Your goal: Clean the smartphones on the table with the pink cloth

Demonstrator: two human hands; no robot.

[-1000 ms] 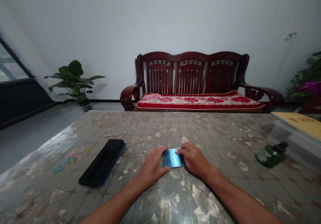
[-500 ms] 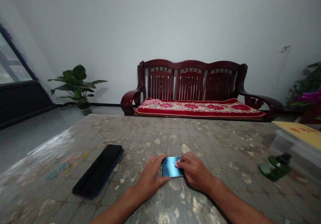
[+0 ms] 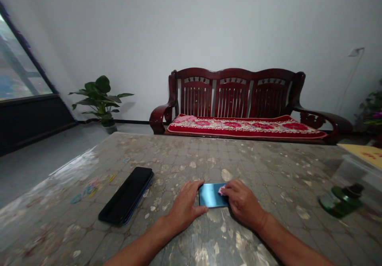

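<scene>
A shiny blue phone lies flat on the table in front of me. My left hand grips its left end, thumb on the near edge and fingers on the far edge. With its fingers pinched together, my right hand presses a small pink cloth onto the right part of the phone's surface. That hand covers the phone's right end. Left of my hands lies a larger dark device, which seems to rest on another with a blue edge.
Several coloured rubber bands lie at the table's left. On the right, a green bottle stands by a clear plastic box topped with a yellow sheet. Beyond the patterned table are a wooden bench and a potted plant.
My right hand and the pink cloth have slid right along the phone, uncovering more of its surface. My left hand keeps its grip. The whole view has shifted slightly.
</scene>
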